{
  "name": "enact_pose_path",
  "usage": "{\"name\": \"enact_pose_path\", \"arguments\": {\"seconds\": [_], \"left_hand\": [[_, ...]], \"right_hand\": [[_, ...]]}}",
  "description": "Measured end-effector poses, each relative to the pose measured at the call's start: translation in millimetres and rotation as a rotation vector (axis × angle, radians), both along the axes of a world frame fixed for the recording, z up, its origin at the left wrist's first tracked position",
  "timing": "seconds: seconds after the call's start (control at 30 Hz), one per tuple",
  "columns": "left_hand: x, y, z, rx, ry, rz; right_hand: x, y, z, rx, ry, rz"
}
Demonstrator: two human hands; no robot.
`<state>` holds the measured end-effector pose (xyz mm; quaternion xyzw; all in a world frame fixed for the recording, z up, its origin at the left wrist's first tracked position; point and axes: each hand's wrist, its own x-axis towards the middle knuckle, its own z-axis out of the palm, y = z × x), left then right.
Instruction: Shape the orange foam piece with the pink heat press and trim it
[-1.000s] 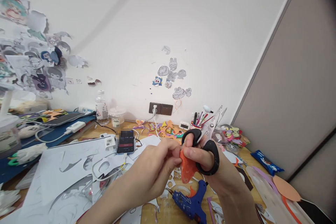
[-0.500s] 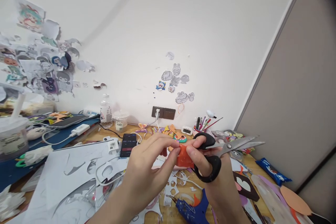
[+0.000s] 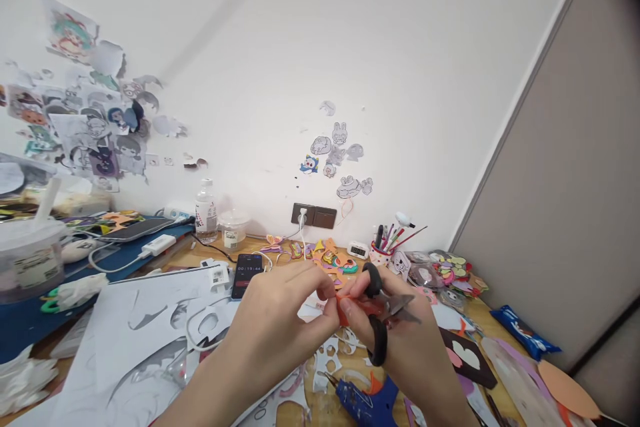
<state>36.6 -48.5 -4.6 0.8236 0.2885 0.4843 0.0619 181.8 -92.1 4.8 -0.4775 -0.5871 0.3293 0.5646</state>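
Note:
A small orange-red piece of thin, soft-looking material (image 3: 344, 315) is stretched between my two hands above the desk. The thumb and forefinger of my left hand (image 3: 283, 303) pinch its left side. My right hand (image 3: 407, 353) pinches the other side between thumb and fingers. Black-handled scissors (image 3: 377, 340) hang on that same right hand, their blades parted and pointing right. Part of the orange-red piece is hidden behind the fingers. Below the hands lies a blue glue gun (image 3: 363, 400) amid white paper offcuts (image 3: 327, 357).
A phone (image 3: 247, 273) showing a timer lies behind my left hand. At the back stand a bottle (image 3: 206, 210), a lidded tub (image 3: 233, 230), a small clock (image 3: 357, 250) and a pen cup (image 3: 380, 253). A blue packet (image 3: 525, 332) lies at right. Drawn sheets (image 3: 135, 340) cover the left.
The scissors have swung in my right hand, with the blades now lower and nearer the wrist. Both hands have shifted slightly, and the orange-red piece shows less. The view has moved a little left.

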Motion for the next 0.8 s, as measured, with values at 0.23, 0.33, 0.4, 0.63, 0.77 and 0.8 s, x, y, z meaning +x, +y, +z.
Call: {"name": "enact_pose_path", "arguments": {"seconds": [0.23,0.33,0.4,0.63,0.77,0.8], "left_hand": [[4.5,-3.4,-3.5,0.006,-0.032,-0.01],[3.8,-6.1,-3.6,-0.038,-0.091,-0.062],[2.7,-7.9,-3.0,-0.068,-0.13,-0.089],[1.9,-8.6,-2.3,-0.096,-0.235,-0.185],[-0.2,-9.2,-4.7,-0.011,-0.229,-0.188],[-1.3,-9.4,-5.5,-0.008,-0.227,-0.19]], "right_hand": [[2.1,-1.9,-3.8,0.038,-0.005,0.094],[5.2,0.3,-5.3,0.053,0.003,0.167],[7.3,1.8,-5.5,0.069,0.013,0.208],[11.6,3.4,-4.4,0.138,0.097,0.237],[10.3,1.6,-3.9,0.132,0.125,0.197],[9.9,1.0,-3.6,0.126,0.133,0.17]]}}
